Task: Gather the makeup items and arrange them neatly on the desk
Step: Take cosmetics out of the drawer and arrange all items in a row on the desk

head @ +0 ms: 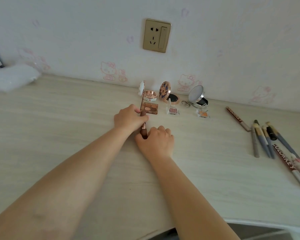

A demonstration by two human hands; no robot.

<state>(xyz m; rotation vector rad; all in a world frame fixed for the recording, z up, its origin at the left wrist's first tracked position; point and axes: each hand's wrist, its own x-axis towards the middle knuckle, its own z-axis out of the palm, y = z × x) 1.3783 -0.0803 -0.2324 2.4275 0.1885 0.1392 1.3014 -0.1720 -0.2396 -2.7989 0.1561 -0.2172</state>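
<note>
Right hand (156, 141), centre of the frame, curled around the brown head end of a makeup brush (143, 126). Left hand (129, 117), just above and to the left, gripping the brush's upper handle, fingers wrapped round it. Brush held low over the pale wood surface (59, 135), slanting up the frame. Just beyond the left hand, an open brown eyeshadow palette (150, 108). Further right, two small clear blush pans (173, 110). Behind these, near the wall, three open compacts (168, 95) in a row, lids upright. At right edge, a loose cluster of pencils and brushes (267, 141). High on the wall, a gold socket (156, 35).
</note>
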